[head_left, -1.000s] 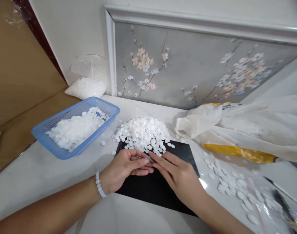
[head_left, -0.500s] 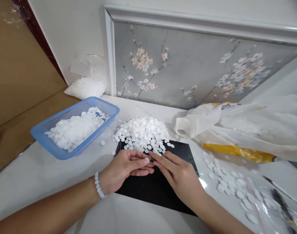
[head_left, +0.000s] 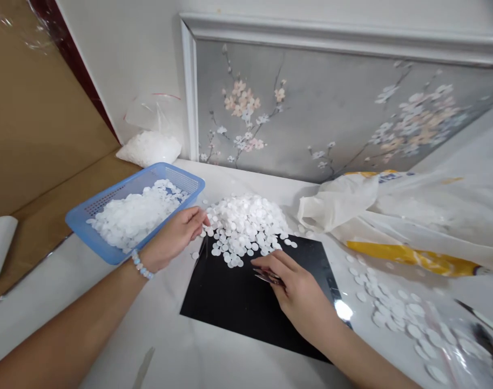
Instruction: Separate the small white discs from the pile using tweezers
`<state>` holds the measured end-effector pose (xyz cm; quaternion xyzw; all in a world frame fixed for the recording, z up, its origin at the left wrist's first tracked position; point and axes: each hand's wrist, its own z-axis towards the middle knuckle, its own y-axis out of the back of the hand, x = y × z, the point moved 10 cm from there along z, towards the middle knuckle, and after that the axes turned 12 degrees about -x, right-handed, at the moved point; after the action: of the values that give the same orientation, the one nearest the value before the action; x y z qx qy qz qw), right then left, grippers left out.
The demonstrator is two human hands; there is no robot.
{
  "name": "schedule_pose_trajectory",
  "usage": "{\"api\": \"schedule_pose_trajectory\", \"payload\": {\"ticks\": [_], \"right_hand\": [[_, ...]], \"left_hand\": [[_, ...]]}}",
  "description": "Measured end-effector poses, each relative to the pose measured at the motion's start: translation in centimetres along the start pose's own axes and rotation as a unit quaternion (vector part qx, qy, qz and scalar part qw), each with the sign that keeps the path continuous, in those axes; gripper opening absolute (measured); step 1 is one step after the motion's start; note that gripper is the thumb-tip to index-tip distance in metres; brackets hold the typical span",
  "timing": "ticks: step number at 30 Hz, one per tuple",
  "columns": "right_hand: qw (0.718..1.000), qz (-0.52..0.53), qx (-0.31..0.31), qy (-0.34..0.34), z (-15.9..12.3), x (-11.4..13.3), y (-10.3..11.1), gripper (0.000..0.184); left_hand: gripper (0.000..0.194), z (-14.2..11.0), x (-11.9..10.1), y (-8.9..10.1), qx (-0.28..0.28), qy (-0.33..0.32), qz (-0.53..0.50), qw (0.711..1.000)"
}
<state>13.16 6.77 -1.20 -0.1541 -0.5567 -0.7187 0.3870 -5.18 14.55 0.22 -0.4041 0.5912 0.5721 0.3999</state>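
My left hand (head_left: 176, 236) is between the blue basket (head_left: 195, 189) and a heap of small white discs (head_left: 246, 221). Its fingers are curled together at the heap's left edge, and whatever they hold is hidden. My right hand (head_left: 297, 286) is closed on a small metal tool with two pointed tips (head_left: 266, 276), partly covered by the fingers. It hovers over the black mat (head_left: 230, 302), just in front of the heap. Many more white discs (head_left: 136, 216) lie inside the basket.
A clear bag of white pieces (head_left: 151, 148) leans at the wall beside a framed flower painting (head_left: 311, 119). On the right are a white and yellow plastic bag (head_left: 416, 259), loose flat discs (head_left: 396, 308) and a clear bag (head_left: 460, 367). Cardboard (head_left: 39, 119) stands at left.
My left hand has moved left, away from my right hand, to beside the basket; the disc at its fingertips no longer shows. My right hand stays over the mat. The view has shifted slightly.
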Motion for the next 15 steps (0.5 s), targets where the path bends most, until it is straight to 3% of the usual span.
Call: {"api": "schedule_pose_trajectory", "payload": {"ticks": [2, 4, 6, 9, 11, 15], "right_hand": [[1.000, 0.003, 0.014, -0.001, 0.4, 0.1, -0.7, 0.030], [1.000, -0.013, 0.021, 0.006, 1.1, 0.5, -1.3, 0.024], [0.998, -0.042, 0.028, 0.033, 2.1, 1.3, -2.2, 0.025], [0.989, -0.099, 0.063, 0.085, 3.3, 2.5, -4.1, 0.037], [0.984, -0.134, 0.080, 0.090, 3.9, 2.5, -5.0, 0.033], [0.989, -0.107, 0.090, 0.056, 3.7, 1.2, -4.4, 0.022]], "left_hand": [[0.020, -0.3, -0.2, -0.1, 0.049, -0.044, 0.148, 0.987], [0.008, -1.1, 0.4, -0.3, 0.089, -0.064, 0.273, 0.956], [0.013, -1.7, 1.0, -0.4, 0.106, -0.066, 0.353, 0.927], [0.014, -2.2, 1.4, -0.6, 0.114, -0.072, 0.389, 0.911], [0.014, -2.3, 1.3, -0.8, 0.127, -0.075, 0.382, 0.912], [0.011, -2.4, 0.4, -1.6, 0.124, -0.089, 0.349, 0.924]]}}
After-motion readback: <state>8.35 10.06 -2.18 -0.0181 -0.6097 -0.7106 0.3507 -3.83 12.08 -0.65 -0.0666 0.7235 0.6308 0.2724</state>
